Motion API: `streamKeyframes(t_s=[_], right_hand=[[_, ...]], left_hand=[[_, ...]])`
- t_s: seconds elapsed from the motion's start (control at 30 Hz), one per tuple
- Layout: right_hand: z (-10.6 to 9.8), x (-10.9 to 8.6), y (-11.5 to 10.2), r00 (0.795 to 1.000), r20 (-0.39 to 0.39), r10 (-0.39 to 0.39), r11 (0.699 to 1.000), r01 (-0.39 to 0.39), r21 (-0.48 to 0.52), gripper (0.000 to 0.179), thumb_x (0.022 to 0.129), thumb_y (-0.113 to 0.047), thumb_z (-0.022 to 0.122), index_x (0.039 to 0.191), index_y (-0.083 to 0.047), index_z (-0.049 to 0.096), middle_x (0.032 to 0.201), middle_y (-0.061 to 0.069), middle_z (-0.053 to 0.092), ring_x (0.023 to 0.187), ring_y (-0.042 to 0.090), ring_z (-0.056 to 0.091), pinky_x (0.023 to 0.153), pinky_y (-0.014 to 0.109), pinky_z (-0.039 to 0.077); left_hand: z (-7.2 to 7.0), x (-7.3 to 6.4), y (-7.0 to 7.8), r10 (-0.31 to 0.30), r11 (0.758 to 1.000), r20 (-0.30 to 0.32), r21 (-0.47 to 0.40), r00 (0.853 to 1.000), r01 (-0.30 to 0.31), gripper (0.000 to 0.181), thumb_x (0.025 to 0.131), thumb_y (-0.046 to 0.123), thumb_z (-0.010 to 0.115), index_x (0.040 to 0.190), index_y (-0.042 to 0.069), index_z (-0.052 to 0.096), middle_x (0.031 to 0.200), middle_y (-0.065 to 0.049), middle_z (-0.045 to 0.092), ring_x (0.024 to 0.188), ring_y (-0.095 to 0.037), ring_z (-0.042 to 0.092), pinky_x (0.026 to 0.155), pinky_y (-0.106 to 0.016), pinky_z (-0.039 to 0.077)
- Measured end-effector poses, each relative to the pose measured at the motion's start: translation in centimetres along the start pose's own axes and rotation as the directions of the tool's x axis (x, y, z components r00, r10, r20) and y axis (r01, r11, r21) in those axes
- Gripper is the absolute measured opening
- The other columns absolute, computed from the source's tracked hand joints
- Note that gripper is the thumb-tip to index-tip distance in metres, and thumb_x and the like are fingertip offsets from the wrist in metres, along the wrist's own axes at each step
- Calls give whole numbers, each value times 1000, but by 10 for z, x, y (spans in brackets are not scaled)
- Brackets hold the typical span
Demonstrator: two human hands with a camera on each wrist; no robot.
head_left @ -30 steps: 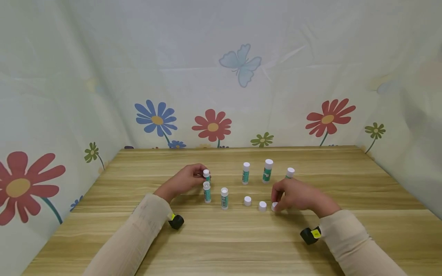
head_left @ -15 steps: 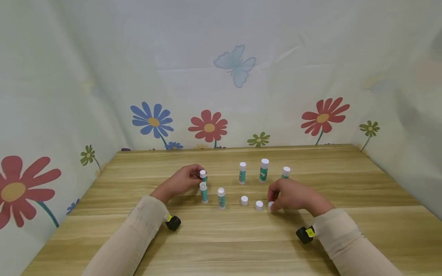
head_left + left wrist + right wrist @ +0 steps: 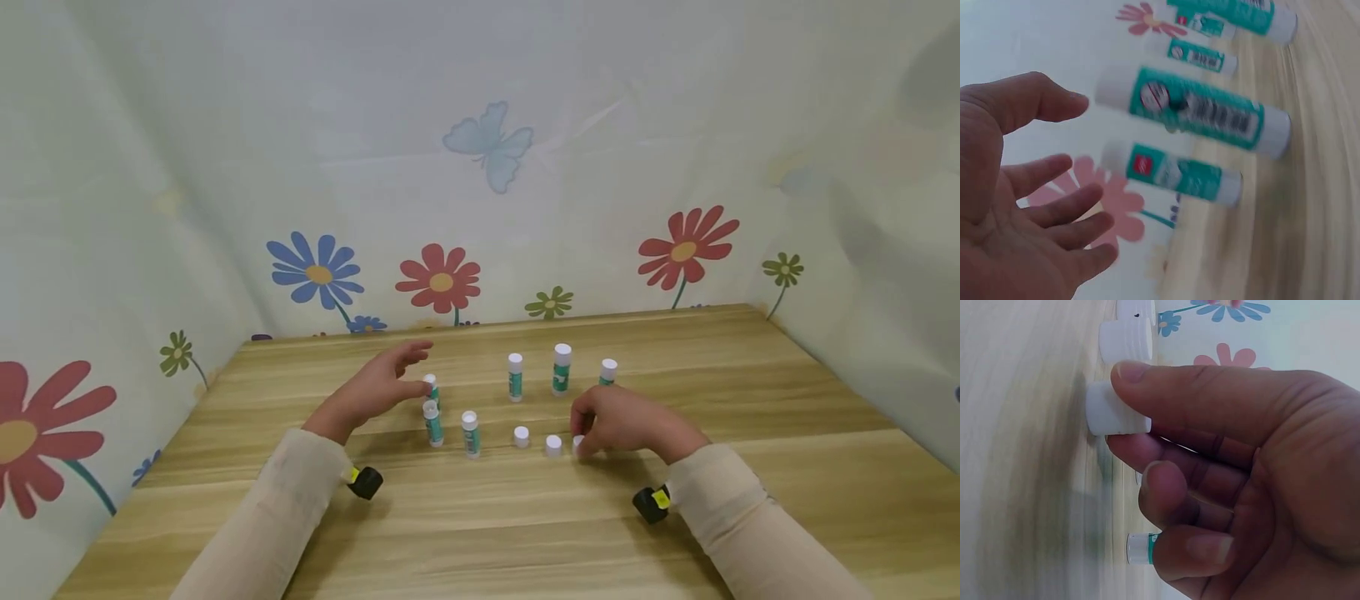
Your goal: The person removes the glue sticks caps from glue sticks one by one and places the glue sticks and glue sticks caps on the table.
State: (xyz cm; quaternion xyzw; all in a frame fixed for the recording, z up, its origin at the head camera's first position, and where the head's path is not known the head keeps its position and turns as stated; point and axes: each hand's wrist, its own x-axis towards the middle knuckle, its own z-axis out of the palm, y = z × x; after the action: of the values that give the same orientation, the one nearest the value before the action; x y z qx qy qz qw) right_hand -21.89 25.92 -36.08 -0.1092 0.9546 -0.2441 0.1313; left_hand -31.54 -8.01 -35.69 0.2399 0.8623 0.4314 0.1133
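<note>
My left hand (image 3: pixel 372 389) has its fingers spread beside a standing green-and-white glue stick (image 3: pixel 433 398). In the left wrist view the thumb and fingers are apart from the glue sticks, with nothing between them. A second glue stick (image 3: pixel 433 425) stands just in front of it, and a third glue stick (image 3: pixel 470 437) is to its right; both tops look uncapped. My right hand (image 3: pixel 626 419) pinches a white glue stick cap (image 3: pixel 1110 409) between thumb and index finger, at the table surface. Two more white caps, a middle cap (image 3: pixel 553 446) and a left cap (image 3: pixel 521 436), sit alongside.
Farther back stand three capped glue sticks: a left one (image 3: pixel 515 379), a larger middle one (image 3: pixel 562 371) and a right one (image 3: pixel 608 372) partly hidden behind my right hand. The wooden table (image 3: pixel 480 533) meets a flower-printed curtain (image 3: pixel 360 183) at the back and sides.
My left hand has let go of the back-left glue stick and spread its fingers, leaving it standing. The right hand keeps its pinch on the cap. The head view has shifted slightly.
</note>
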Motion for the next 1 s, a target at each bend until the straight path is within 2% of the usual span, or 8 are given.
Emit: streamKeyframes(t_s=[0.1, 0.2, 0.33, 0.57, 0.77, 1.0], right_hand=[[-1, 1, 0, 1000, 1, -4, 1000, 4, -7, 16, 77, -15, 80, 81, -14, 65, 79, -2, 60, 70, 16, 53, 62, 29, 44], [-1, 2, 0, 1000, 0, -1, 1000, 1, -13, 16, 76, -15, 80, 80, -14, 65, 79, -2, 60, 70, 16, 53, 62, 29, 44], [0, 3, -1, 1000, 1, 8, 1000, -8, -13, 16, 76, -16, 81, 81, -14, 65, 79, -2, 61, 71, 16, 53, 63, 29, 44], [0, 2, -1, 1000, 3, 7, 1000, -7, -15, 17, 76, -16, 81, 81, -14, 65, 79, -2, 61, 70, 15, 53, 62, 29, 44], [1, 1, -2, 1000, 7, 13, 1000, -13, -6, 17, 76, -15, 81, 82, -14, 65, 79, -1, 61, 69, 16, 53, 61, 29, 44], [1, 1, -2, 1000, 12, 8, 1000, -8, -5, 16, 77, -15, 80, 82, -14, 65, 80, -2, 61, 68, 15, 53, 61, 29, 44]], left_hand=[[6, -2, 15, 17, 995, -65, 97, 998, -11, 72, 85, 43, 71, 147, 30, 37, 152, -3, 40, 143, -33, 33, 112, -58, 31], [15, -5, 32, 24, 986, -121, 167, 992, -3, 75, 83, 48, 71, 147, 31, 36, 151, -1, 41, 140, -31, 37, 109, -58, 35], [27, -6, 56, 18, 982, -148, 186, 989, 10, 77, 82, 45, 74, 148, 27, 37, 150, -2, 42, 139, -29, 39, 109, -56, 38], [47, 4, 81, -22, 985, -111, 167, 994, 41, 81, 82, 45, 74, 149, 30, 34, 150, -4, 44, 137, -29, 44, 106, -54, 41], [60, 19, 88, -42, 986, -55, 159, 998, 50, 77, 84, 41, 73, 149, 24, 36, 150, -5, 44, 137, -26, 44, 107, -51, 42], [66, 37, 94, -88, 985, -23, 148, 996, 91, 71, 86, 37, 71, 148, 21, 39, 146, -9, 49, 130, -28, 51, 104, -49, 45]])
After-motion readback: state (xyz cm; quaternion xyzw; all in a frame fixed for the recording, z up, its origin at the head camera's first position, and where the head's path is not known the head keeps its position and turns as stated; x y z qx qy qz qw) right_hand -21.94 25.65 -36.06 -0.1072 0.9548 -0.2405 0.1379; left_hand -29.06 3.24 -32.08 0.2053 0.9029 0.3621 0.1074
